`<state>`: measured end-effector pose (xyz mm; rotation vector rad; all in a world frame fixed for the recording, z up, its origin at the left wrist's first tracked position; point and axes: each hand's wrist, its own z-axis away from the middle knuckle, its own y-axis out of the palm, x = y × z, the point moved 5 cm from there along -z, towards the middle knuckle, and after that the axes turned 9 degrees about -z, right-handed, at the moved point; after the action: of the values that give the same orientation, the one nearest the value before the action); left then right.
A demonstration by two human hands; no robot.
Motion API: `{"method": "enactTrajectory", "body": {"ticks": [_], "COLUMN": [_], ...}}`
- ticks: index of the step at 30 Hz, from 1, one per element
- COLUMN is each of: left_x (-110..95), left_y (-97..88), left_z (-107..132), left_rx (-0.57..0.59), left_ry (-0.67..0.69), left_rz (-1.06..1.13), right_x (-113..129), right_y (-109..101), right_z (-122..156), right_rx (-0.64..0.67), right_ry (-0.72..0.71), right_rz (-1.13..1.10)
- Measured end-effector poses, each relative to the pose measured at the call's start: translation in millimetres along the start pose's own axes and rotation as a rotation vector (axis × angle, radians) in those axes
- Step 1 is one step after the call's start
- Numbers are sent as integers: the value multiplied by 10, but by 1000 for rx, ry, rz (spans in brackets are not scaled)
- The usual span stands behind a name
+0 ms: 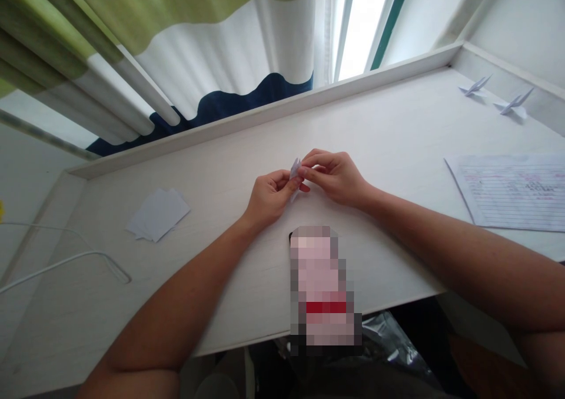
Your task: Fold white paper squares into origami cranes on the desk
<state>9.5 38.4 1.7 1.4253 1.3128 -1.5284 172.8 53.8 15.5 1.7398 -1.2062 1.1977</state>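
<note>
A small piece of folded white paper point(295, 167) is held up over the middle of the table. My left hand point(272, 196) pinches it from the left and below, thumb on its face. From the right, the thumb and fingertips of my right hand point(334, 175) close on its upper edge. The fingers hide much of the paper, so its exact folded shape cannot be made out. To the left of my hands lies a loose stack of white paper pieces point(159, 213). Two finished-looking folded paper figures point(475, 87) with pointed wings stand at the far right.
A blurred-out phone-shaped object point(318, 269) lies at the table's near edge below my hands. Lined paper with writing point(512, 190) rests at the right. A white cable point(88, 255) loops on the left. A raised ledge point(265, 107) runs along the back, before a curtain point(212, 40).
</note>
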Motion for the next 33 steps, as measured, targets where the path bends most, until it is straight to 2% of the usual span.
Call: {"method": "enactTrajectory", "body": {"ticks": [10,14,18,26,33], "left_x": [-3,-56,-32,8,27], "left_y": [5,7,38,31,9], "left_z": [-11,-15,-1,-23,-22], "left_rx": [6,54,110,68,43], "left_ry": [12,59,6,-8,-30], "left_rz": [19,3,91,85,37], "right_x": [-30,-36,-26,-63,-37], "right_y": [18,-7,-17,27,17], "right_z": [2,-7,-17,1,0], "right_rx": [-1,-11,-12,-31,-44], "right_ry": [49,93,103,125,75], "right_rz": [-91,-119,-107,-117,-70]}}
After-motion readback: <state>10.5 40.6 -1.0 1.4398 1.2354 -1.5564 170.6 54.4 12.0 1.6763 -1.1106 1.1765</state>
